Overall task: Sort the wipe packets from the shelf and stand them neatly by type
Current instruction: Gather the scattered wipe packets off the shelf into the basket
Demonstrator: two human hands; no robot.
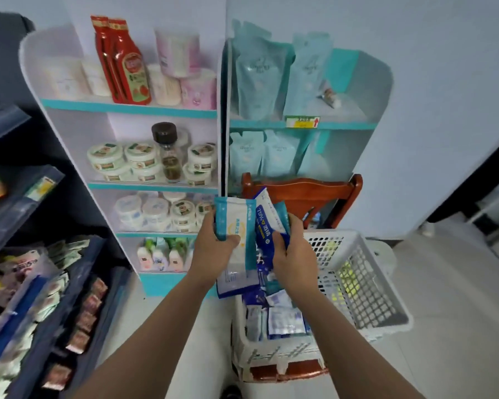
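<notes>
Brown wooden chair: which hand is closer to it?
Right. The right hand holds dark blue packets below the chair backrest; the left hand holds a light blue packet further left.

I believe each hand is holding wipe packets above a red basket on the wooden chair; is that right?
Not quite: the basket is white, not red, as the head view shows. The rest holds: the left hand grips a light blue packet and the right hand grips dark blue packets above it, on the wooden chair.
</notes>
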